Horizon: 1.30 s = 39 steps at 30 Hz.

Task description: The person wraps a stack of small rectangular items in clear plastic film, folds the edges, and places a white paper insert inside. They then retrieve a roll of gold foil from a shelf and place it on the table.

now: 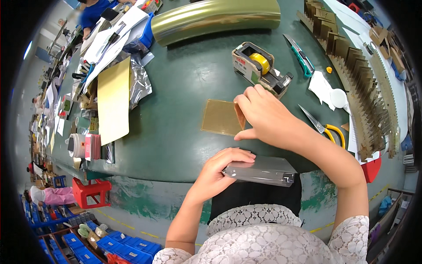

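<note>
Right hand (268, 116) pinches a small tan card flap (240, 115), its grip closed on the flap, standing up at the right edge of a flat square gold mesh-patterned sheet (220, 117) lying mid-counter on the dark green counter (184, 83). Left hand (224, 169) grips the left end of a clear shiny plastic sleeve (263, 170) at the counter's near edge. A beige tape dispenser with yellow roll (259, 68) sits just far of the right hand; yellow-handled scissors (325, 126) lie to its right.

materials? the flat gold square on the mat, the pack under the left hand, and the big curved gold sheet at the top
Gold square: looks like thin metallic-finish card or foil, matte gold with a fine border; which one is unclear.
Pack under the left hand: clear glossy plastic film, going by the glare and see-through look; contents look grey.
Curved sheet: glossy gold foil or laminated card, mirror-like highlights along the bend.
</note>
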{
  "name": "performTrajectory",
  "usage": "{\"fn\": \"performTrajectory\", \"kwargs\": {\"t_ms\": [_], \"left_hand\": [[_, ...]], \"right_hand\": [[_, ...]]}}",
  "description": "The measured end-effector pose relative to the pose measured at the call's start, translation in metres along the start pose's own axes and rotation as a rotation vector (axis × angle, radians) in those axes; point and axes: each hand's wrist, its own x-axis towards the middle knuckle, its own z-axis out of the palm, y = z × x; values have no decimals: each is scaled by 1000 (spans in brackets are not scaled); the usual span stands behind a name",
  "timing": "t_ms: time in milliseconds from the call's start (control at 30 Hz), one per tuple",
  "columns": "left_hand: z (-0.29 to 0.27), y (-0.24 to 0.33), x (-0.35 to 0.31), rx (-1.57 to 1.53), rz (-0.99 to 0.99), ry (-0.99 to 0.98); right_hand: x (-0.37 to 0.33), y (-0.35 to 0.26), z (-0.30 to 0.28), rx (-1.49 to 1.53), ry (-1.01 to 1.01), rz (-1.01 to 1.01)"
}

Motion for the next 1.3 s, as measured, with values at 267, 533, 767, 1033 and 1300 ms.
{"fn": "performTrajectory", "kwargs": {"t_ms": [267,533,767,1033,1300], "left_hand": [[-1,-4,-3,28,55,4],[-2,-2,-5,-23,0,19],[2,-2,-1,-39,9,39],[7,2,0,33,-27,83],[6,7,1,73,-44,75]], "right_hand": [[22,1,14,-70,-60,-1],[37,-16,5,-102,-262,199],[20,-4,6,48,-30,110],[-86,-9,-49,285,620,19],[-204,-21,-57,-72,500,134]]}}
